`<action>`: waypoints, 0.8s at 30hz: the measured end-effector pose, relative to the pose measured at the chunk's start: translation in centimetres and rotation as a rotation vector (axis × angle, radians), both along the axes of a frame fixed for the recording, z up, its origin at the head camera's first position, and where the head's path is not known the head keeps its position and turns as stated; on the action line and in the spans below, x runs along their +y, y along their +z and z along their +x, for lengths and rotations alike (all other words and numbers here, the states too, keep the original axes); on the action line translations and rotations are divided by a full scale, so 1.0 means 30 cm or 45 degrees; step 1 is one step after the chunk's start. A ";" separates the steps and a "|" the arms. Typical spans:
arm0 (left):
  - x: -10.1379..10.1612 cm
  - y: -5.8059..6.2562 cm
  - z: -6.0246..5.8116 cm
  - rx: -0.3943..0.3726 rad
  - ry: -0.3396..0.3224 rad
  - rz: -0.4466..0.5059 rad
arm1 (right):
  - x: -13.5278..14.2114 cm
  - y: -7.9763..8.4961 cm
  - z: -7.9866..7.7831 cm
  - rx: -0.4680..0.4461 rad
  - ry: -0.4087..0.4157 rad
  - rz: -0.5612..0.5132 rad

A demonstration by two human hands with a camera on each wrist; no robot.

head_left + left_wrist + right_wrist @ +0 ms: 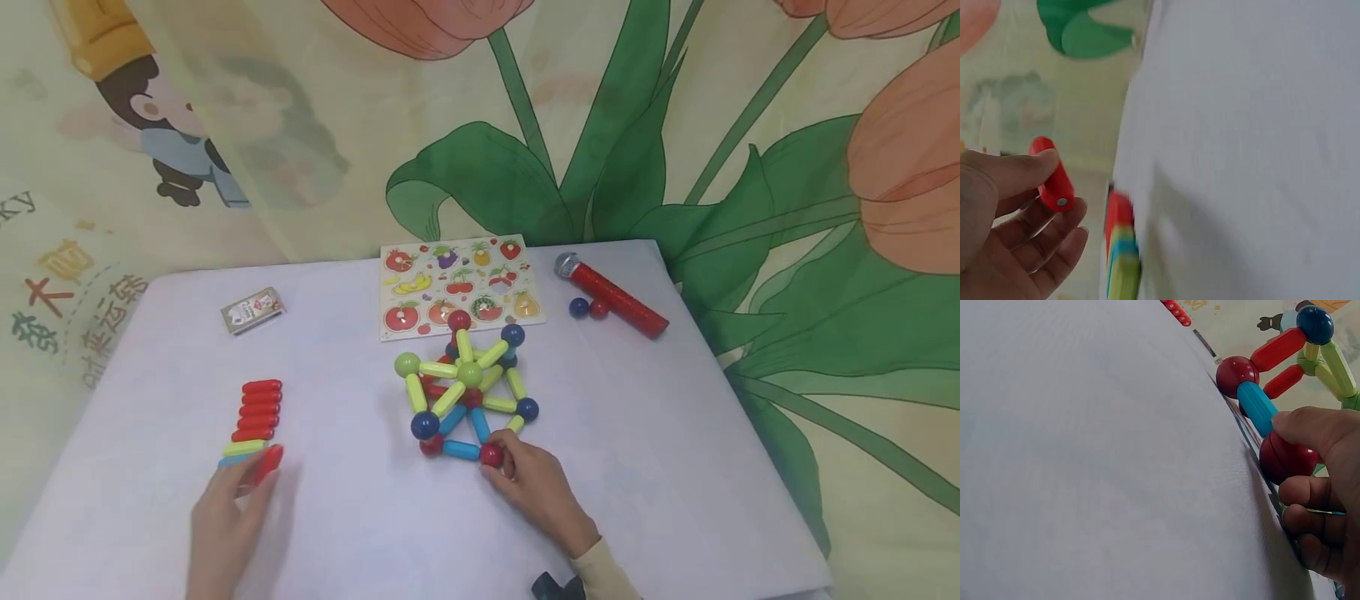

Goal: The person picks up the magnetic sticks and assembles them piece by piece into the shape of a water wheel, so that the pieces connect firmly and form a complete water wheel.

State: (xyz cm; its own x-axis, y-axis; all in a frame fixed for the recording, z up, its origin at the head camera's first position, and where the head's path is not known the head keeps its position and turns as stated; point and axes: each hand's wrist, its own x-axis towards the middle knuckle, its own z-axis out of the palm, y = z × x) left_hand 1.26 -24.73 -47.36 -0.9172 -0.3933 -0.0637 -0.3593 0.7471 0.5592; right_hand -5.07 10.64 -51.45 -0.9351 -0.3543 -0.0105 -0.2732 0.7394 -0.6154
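My left hand pinches a red magnetic rod between thumb and fingers, with a metal dot at the rod's end. Just beyond it lies a row of several red rods, then a yellow-green rod and a blue rod, partly behind the hand. Near the table's middle stands a magnetic ball-and-rod structure of red, blue and green balls joined by coloured rods. At its front corner my right hand holds a red ball, the thumb by a blue rod.
Behind the structure lies a fruit puzzle board. To its right are a red microphone, a loose blue ball and a loose red ball. A small box rests at the back left of the white table.
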 end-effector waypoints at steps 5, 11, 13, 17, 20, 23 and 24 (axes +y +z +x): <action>0.207 -0.021 -0.093 0.135 -0.214 0.363 | -0.004 -0.005 0.003 0.000 0.017 0.011; 0.294 -0.042 -0.149 0.227 -0.226 0.524 | -0.004 0.001 0.041 -0.049 0.110 0.067; 0.288 -0.020 -0.167 0.226 -0.171 0.543 | 0.001 0.012 0.059 -0.060 0.131 0.093; 0.278 0.048 -0.215 0.261 -0.117 0.648 | 0.015 0.045 0.087 -0.116 0.163 0.128; 0.292 0.092 -0.258 0.291 -0.160 0.718 | 0.027 0.068 0.100 -0.192 0.188 0.147; 0.321 0.119 -0.298 0.272 -0.244 0.733 | 0.039 0.082 0.108 -0.260 0.215 0.156; 0.332 0.126 -0.310 0.256 -0.278 0.726 | 0.042 0.085 0.109 -0.287 0.218 0.153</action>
